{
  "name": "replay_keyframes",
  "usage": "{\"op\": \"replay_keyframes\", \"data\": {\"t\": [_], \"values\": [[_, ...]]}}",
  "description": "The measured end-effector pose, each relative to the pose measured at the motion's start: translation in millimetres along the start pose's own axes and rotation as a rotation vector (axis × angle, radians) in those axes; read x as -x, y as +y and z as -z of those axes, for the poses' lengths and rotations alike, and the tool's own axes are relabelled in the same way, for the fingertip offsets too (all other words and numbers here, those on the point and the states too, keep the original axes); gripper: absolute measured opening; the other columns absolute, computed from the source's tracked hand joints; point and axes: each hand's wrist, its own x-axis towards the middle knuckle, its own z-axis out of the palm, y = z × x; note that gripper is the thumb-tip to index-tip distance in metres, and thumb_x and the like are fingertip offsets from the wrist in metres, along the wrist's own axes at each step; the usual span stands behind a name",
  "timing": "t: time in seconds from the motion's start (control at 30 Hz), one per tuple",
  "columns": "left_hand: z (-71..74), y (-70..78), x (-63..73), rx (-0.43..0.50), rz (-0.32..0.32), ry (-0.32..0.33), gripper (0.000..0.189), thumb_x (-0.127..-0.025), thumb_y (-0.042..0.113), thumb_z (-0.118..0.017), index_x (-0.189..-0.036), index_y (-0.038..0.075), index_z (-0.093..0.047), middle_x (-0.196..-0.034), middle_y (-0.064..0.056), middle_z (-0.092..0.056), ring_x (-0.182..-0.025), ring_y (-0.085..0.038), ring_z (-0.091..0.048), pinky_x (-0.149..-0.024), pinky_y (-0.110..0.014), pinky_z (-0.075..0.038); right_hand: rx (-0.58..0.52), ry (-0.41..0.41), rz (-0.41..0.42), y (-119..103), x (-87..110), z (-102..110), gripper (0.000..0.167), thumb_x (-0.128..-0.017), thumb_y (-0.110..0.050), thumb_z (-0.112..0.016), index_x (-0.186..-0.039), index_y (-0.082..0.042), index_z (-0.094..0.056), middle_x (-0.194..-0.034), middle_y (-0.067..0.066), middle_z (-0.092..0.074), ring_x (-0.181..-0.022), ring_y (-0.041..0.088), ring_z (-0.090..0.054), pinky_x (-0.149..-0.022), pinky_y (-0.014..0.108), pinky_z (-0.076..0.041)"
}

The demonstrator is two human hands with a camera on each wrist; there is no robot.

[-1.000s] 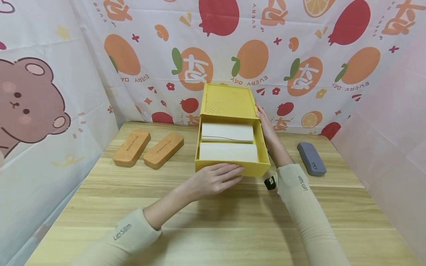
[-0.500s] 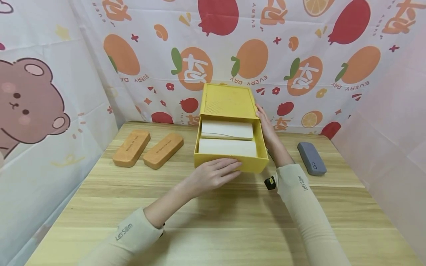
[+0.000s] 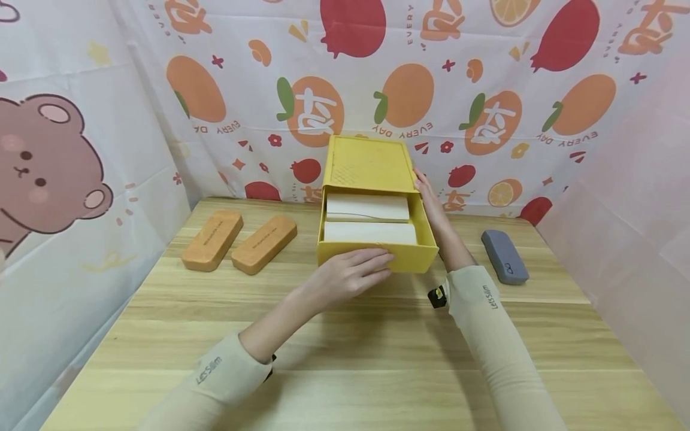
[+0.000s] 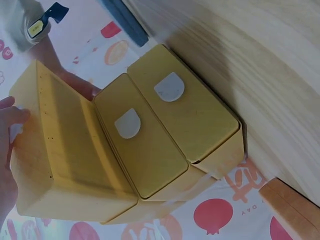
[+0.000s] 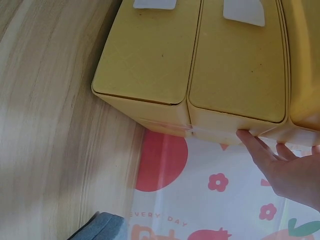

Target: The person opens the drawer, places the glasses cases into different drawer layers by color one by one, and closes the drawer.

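Note:
A yellow drawer cabinet (image 3: 372, 161) stands at the back of the table with its top drawer (image 3: 415, 258) pulled out. Two white paper-like stacks (image 3: 369, 232) lie in that drawer, one behind the other. My left hand (image 3: 347, 278) rests on the drawer's front, its fingers stretched across it; in the left wrist view the left hand (image 4: 5, 187) partly covers a white tab on that front. My right hand (image 3: 433, 203) touches the cabinet's right side, and in the right wrist view the right hand's fingertips (image 5: 243, 133) meet the side wall. Below, two closed drawers (image 4: 195, 115) show white tabs (image 4: 170, 87).
Two tan glasses cases (image 3: 212, 239) with printed lettering lie side by side left of the cabinet. To the right is a grey-blue glasses case (image 3: 505, 257). A fruit-printed cloth (image 3: 248, 90) hangs behind the wooden table (image 3: 372, 371).
The top drawer has slid a little way back into the cabinet, with my left hand moving along on its front. My right hand has stayed on the cabinet's side.

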Motion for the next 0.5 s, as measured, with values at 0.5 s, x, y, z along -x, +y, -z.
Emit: {"op": "replay_keyframes", "data": {"t": [0.5], "values": [[-4.8, -13.2, -1.4, 0.055, 0.036, -0.048, 0.02, -0.086, 0.0, -0.059, -0.103, 0.002, -0.068, -0.119, -0.012, -0.058, -0.114, -0.022, -0.05, -0.1, -0.028, -0.03, 0.032, -0.011, 0.03, -1, 3.4, -1, 0.053, -0.099, -0.022, -0.025, -0.148, -0.011, -0.008, -0.148, 0.013, -0.016, -0.127, 0.028, -0.027, -0.103, 0.042, -0.024]]}}
